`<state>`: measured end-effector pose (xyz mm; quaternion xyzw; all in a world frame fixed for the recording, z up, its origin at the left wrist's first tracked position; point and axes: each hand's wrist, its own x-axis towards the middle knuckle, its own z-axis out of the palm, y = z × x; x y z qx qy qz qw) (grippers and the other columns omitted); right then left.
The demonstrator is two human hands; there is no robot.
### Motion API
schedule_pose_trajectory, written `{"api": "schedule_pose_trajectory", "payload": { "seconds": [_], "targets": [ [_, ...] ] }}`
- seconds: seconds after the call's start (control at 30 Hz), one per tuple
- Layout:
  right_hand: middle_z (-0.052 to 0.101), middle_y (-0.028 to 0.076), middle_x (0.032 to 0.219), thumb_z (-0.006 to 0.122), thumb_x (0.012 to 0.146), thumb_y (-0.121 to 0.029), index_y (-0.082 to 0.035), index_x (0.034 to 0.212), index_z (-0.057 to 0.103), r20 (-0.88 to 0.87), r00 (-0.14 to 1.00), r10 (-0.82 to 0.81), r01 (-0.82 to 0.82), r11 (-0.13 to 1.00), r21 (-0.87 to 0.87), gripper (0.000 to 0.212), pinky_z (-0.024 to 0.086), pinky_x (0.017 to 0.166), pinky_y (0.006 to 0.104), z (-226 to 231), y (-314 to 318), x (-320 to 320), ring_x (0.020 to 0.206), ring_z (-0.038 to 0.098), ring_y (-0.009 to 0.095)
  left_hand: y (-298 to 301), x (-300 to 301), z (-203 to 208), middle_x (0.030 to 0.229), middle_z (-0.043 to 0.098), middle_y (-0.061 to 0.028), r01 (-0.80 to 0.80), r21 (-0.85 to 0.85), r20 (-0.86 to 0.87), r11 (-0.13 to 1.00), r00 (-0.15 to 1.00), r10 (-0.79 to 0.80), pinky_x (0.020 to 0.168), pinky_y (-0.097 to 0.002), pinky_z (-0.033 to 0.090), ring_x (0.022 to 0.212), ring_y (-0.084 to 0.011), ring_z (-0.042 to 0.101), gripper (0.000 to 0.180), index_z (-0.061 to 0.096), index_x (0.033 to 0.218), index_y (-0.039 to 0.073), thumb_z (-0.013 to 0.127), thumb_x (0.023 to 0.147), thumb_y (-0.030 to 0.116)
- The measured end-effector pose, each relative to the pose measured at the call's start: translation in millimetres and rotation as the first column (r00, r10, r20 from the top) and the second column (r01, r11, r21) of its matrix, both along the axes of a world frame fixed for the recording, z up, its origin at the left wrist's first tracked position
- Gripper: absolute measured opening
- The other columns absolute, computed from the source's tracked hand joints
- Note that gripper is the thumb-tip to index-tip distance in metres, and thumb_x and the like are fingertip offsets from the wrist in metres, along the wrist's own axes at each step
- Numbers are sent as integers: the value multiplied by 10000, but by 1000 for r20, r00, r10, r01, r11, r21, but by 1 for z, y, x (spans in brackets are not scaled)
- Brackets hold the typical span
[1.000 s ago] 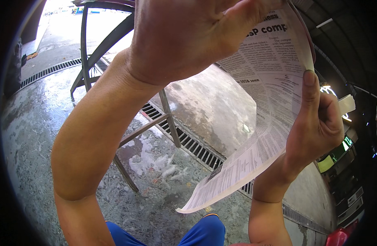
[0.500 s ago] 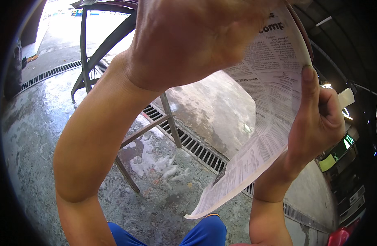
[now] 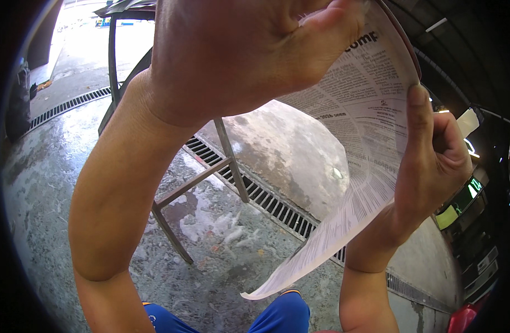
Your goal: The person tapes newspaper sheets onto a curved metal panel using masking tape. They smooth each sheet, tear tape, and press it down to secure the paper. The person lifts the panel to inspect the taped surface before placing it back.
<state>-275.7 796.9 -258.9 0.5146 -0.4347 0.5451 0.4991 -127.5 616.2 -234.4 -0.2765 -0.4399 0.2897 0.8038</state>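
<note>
A printed newspaper sheet (image 3: 354, 116) hangs in a curve in front of me, its lower corner trailing down toward my knees. On its right edge my right hand (image 3: 432, 150) is closed, thumb flat on the near face and fingers curled behind. A thin reddish-brown rim (image 3: 406, 36) shows along the sheet's upper right edge; what it belongs to is hidden. High and close, my left hand (image 3: 238, 66) reaches across the top of the paper with bent fingers. Its fingertips run toward the upper edge, and what they pinch cannot be made out.
A metal-legged stand (image 3: 230, 161) rises at the left, partly behind my left arm. A slotted drain grate (image 3: 277, 205) crosses the wet, stained concrete floor (image 3: 227, 288). My blue-clad knees (image 3: 282, 313) are below. A red object (image 3: 462, 321) sits at lower right.
My left hand and forearm have shifted a little left, showing more of the thumb. The newspaper's lower part has swung slightly left, while my right hand keeps its hold.
</note>
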Motion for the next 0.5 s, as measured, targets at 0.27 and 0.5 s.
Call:
{"api": "schedule_pose_trajectory", "payload": {
  "seconds": [0.27, 0.5],
  "targets": [
    [504, -70, 543, 859, 917, -287, -93, 610, 590, -44, 998, -39, 37, 999, -28, 451, 247, 528, 186, -1, -5, -5, 511, 374, -1, 1, -2, 2, 746, 735, -104, -1, -3, 11, 1000, 1000, 1, 505, -248, 527, 610, -156, 701, 218, 756, 1001, -25, 858, 813, 16],
    [481, -66, 519, 869, 907, -294, -97, 566, 539, -114, 991, -65, 60, 997, -44, 515, 238, 519, 188, 4, -7, -7, 493, 359, 11, 2, -2, 2, 747, 735, -107, -1, -12, 20, 1000, 1000, 2, 509, -250, 531, 611, -162, 703, 229, 756, 1003, -29, 867, 809, 23]
  ]
}}
